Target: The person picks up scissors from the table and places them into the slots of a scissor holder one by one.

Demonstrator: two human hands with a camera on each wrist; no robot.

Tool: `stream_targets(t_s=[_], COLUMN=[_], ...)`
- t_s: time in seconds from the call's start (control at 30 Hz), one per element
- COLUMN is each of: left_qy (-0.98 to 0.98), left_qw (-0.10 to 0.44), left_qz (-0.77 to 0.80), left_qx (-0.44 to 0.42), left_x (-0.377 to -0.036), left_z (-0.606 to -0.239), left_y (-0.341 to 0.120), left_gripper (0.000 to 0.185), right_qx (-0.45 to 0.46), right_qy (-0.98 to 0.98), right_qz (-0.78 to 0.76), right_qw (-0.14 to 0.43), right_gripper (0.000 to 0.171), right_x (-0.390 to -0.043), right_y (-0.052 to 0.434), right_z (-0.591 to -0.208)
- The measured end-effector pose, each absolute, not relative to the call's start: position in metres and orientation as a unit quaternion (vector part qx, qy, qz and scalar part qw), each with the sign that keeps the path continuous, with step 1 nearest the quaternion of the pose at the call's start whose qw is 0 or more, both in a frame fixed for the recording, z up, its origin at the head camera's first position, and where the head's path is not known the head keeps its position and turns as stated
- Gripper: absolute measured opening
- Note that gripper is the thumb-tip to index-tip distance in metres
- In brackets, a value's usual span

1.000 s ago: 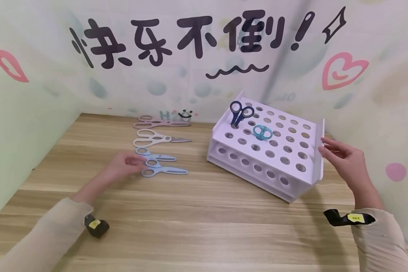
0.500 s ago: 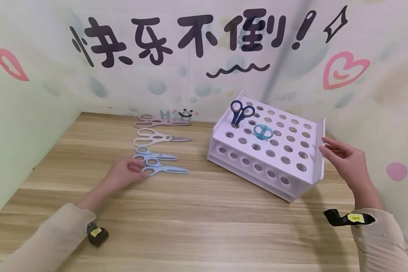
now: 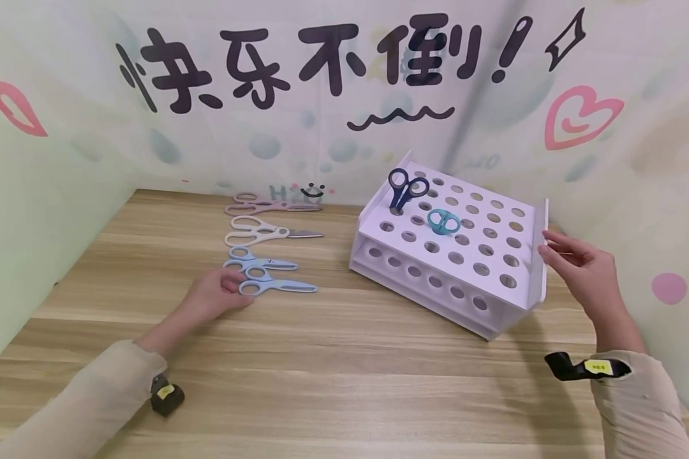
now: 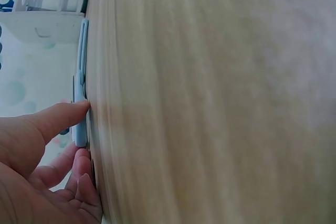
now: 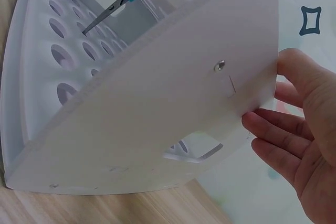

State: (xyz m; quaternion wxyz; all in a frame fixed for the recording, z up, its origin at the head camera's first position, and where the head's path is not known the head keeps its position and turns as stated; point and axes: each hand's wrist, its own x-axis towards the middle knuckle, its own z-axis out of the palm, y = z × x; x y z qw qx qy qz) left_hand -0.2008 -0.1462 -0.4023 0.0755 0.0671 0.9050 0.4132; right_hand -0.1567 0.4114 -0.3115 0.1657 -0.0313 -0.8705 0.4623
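Observation:
A pair of light blue scissors (image 3: 278, 286) lies flat on the wooden table, nearest of a row. My left hand (image 3: 238, 285) is at its handle. In the left wrist view the thumb (image 4: 63, 116) presses one side of the scissors (image 4: 80, 93) and curled fingers lie at the other side. My right hand (image 3: 547, 250) rests with straight fingers (image 5: 268, 129) against the right side panel of a white rack with round holes (image 3: 494, 255), also seen in the right wrist view (image 5: 157, 103). Navy scissors (image 3: 404, 188) and teal scissors (image 3: 443, 222) stand in the rack's holes.
Behind the nearest scissors lie another light blue pair (image 3: 261, 261), a white pair (image 3: 258, 234) and a pink pair (image 3: 266, 206). Printed walls close in the table at the back and both sides. Bare wood stretches along the front.
My left hand has slid a little nearer, from between the two blue pairs to the handle of the nearest pair. The right hand and rack have stayed put.

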Motion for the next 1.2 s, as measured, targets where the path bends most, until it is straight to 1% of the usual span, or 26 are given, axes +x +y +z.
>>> stream_targets(t_s=[0.17,0.37,0.7,1.0,1.2], left_qy=[0.905,0.904,0.902,0.891,0.873], left_qw=[0.073,0.084,0.118,0.134,0.131], left_qz=[0.412,0.411,0.41,0.429,0.465], left_qx=[0.072,0.079,0.067,0.065,0.069], left_x=[-0.202,-0.203,-0.204,-0.204,-0.205], left_z=[-0.402,-0.4,-0.39,-0.387,-0.383], left_y=[-0.146,-0.148,-0.151,-0.154,-0.154], left_gripper=[0.046,0.043,0.047,0.055,0.05], right_qx=[-0.037,-0.037,-0.045,-0.042,-0.046], right_qy=[-0.868,-0.867,-0.876,-0.873,-0.876], right_qz=[0.467,0.469,0.449,0.455,0.448], right_qw=[0.164,0.164,0.168,0.17,0.173], right_gripper=[0.038,0.038,0.04,0.039,0.039], right_x=[-0.157,-0.158,-0.158,-0.157,-0.158], right_y=[0.412,0.413,0.41,0.41,0.41], right_z=[-0.312,-0.312,-0.313,-0.314,-0.313])
